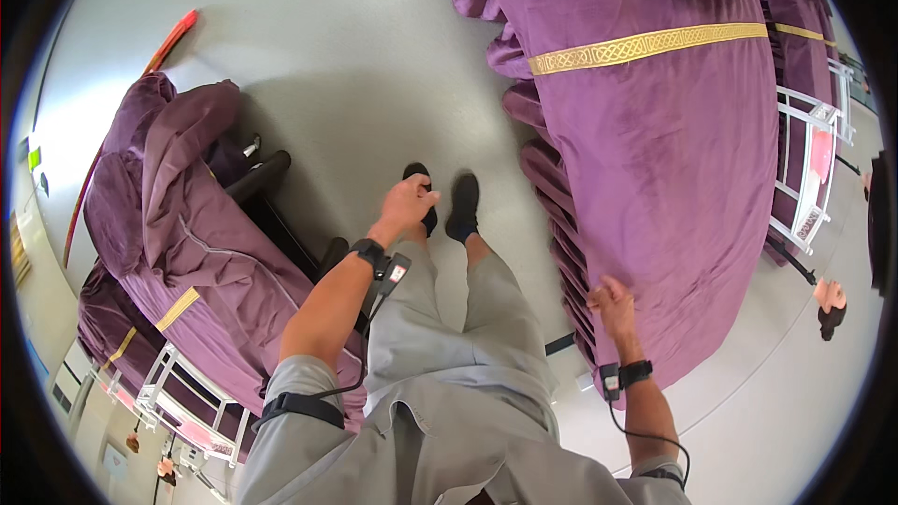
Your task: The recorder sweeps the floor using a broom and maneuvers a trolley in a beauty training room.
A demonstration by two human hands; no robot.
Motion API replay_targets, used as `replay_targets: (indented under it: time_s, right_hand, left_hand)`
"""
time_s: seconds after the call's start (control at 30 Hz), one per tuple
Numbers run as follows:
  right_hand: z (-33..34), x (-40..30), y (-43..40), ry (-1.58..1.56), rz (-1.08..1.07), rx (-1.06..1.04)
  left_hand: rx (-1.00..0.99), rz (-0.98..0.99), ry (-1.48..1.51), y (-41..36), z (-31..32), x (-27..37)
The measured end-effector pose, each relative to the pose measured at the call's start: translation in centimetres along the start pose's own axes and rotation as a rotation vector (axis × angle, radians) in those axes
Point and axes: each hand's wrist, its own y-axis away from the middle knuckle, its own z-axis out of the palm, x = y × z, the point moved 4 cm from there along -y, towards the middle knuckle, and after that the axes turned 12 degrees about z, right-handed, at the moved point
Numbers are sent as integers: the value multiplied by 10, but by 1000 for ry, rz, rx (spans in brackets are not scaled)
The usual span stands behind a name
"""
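My left hand (410,205) hovers above my black shoes with its fingers loosely curled and a gap at the thumb. Nothing shows in it. My right hand (615,308) is over the near edge of a purple satin-like bedspread (652,175) on the right, fingers bent. Whether it pinches or only touches the cloth cannot be told. A gold patterned band (645,45) crosses this bedspread, and a gathered ruffle (554,203) hangs down its side. To my left, a second purple cover (210,224) lies rumpled, with a pale cord-like line across it.
White trolleys (803,175) stand past the right bed, and another white trolley (186,393) is at the lower left. A dark-haired mannequin head (830,305) is on a black stand at right. A red-orange pole (168,42) leans behind the left bed. Grey floor (365,77) runs between the beds.
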Motion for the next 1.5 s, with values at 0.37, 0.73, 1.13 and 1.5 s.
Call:
replay_targets:
  time_s: [0.37, 0.73, 1.13, 1.5]
  right_hand:
    - [33, 169, 1, -88, 201, -70]
    - [29, 263, -24, -396, 313, -85]
    - [97, 122, -95, -505, 75, -150]
    - [195, -89, -98, 88, -634, 240]
  left_hand:
    - [-19, 72, 4, -151, 160, 6]
    - [499, 456, -85, -289, 274, -81]
    - [27, 356, -158, -136, 158, -1]
    - [-173, 198, -69, -34, 115, 145]
